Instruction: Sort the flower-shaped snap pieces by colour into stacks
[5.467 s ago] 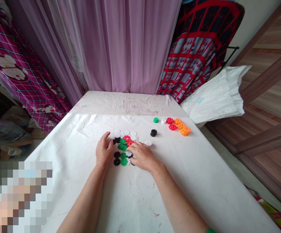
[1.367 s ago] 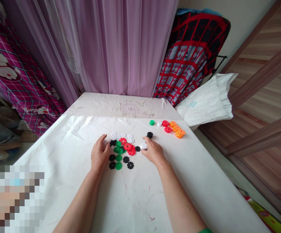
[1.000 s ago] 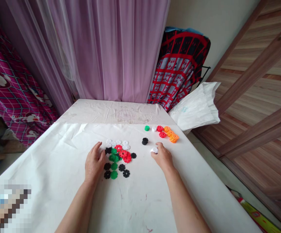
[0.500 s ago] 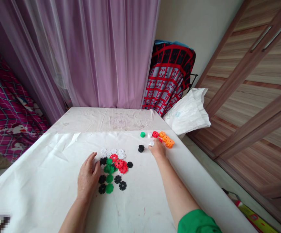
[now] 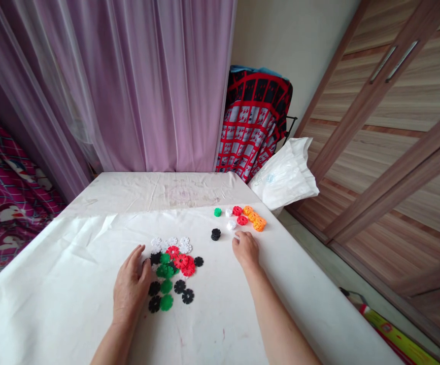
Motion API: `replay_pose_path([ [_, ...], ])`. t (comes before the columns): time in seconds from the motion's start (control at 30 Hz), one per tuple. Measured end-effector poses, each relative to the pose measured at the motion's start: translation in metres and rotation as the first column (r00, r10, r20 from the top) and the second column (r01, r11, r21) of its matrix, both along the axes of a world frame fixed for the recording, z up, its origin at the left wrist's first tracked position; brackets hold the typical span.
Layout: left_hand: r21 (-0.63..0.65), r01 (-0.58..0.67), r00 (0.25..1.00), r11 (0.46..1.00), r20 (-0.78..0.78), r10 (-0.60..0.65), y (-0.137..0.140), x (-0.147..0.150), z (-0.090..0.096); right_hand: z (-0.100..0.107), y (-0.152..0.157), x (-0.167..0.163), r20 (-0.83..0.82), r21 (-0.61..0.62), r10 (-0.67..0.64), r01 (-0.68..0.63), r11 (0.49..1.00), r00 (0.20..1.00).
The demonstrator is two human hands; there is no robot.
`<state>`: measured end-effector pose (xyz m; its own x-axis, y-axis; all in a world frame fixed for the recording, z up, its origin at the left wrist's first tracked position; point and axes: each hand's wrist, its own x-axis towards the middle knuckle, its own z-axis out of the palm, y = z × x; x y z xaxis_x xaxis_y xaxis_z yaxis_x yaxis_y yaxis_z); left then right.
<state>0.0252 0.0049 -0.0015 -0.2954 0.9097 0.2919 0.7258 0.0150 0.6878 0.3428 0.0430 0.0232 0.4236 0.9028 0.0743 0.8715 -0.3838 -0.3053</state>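
Flower-shaped plastic discs lie in a loose pile on the white-covered table (image 5: 71,274): green discs (image 5: 166,286), red discs (image 5: 181,261), white discs (image 5: 172,242) and black discs (image 5: 188,296). My left hand (image 5: 130,284) rests at the pile's left edge, fingers apart, beside the black discs there. Farther right, my right hand (image 5: 246,248) is just in front of a white stack (image 5: 231,224), holding nothing, its fingers loosely bent. A black stack (image 5: 215,234) stands to its left. Behind it are two red stacks (image 5: 242,220) and several orange stacks (image 5: 258,223).
A small green stack (image 5: 217,212) and another white stack (image 5: 229,212) sit farther back. The white plastic bag (image 5: 284,175) stands off the table's far right corner. A purple curtain (image 5: 159,91) hangs behind; a wooden wardrobe (image 5: 387,142) is on the right.
My right hand has let go of the white stack and drawn back toward me, uncovering it and the red stack. My left hand stays beside the pile. The view has shifted slightly.
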Motion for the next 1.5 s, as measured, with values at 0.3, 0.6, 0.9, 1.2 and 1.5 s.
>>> replay_pose_path([
  [0.3, -0.003, -0.004, 1.000, 1.000, 0.007, 0.004, 0.000, 0.000, 0.000, 0.000, 0.017, -0.003, 0.117, -0.073, 0.084, -0.076, 0.994, 0.990],
  [0.6, 0.025, 0.000, 1.000, 1.000, 0.005, 0.000, 0.002, -0.002, -0.002, -0.002, 0.030, -0.001, 0.123, -0.072, 0.052, -0.044, 0.996, 0.991],
  [0.9, 0.028, -0.005, 1.000, 1.000, 0.014, 0.005, 0.000, -0.001, -0.001, -0.004, 0.030, 0.000, 0.107, -0.048, 0.043, -0.038, 0.998, 0.993],
  [1.2, 0.014, 0.004, 1.000, 1.000, -0.007, -0.004, 0.001, -0.002, 0.000, -0.004, 0.040, -0.008, 0.115, -0.023, 0.239, -0.238, 0.971, 0.964],
  [1.5, 0.026, -0.001, 1.000, 1.000, -0.015, 0.002, 0.000, -0.002, 0.000, -0.005, 0.045, -0.007, 0.102, -0.018, 0.168, -0.167, 0.986, 0.980],
])
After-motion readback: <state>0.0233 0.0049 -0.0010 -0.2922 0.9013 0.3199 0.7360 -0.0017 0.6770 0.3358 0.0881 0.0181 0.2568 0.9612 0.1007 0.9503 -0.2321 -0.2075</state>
